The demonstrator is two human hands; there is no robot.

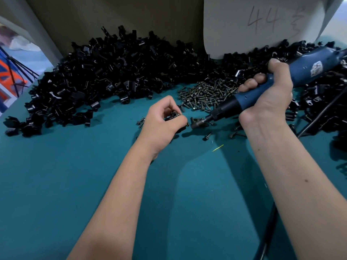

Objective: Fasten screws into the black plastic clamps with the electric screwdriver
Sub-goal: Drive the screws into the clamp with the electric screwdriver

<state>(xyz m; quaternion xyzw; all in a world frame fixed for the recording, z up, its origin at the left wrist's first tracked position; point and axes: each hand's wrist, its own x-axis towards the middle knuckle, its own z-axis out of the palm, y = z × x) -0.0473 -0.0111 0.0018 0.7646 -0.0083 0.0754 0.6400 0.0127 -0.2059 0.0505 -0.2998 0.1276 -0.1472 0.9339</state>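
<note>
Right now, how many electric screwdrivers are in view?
1. The blue electric screwdriver is gripped in the right hand, its tip angled down toward the table beside the screw pile. None other shows.

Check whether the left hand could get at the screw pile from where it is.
Probably yes: the screw pile lies just beyond the left hand on open green mat, though its fingers already pinch small black parts.

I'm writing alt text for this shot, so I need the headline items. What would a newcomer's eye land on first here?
First, the huge pile of black plastic clamps heaped along the back of the teal table. Next, the blue electric screwdriver gripped in the right hand, its tip angled down toward a clamp on the table near the left hand, which pinches small black parts. Behind the tip lies a heap of screws.
</note>
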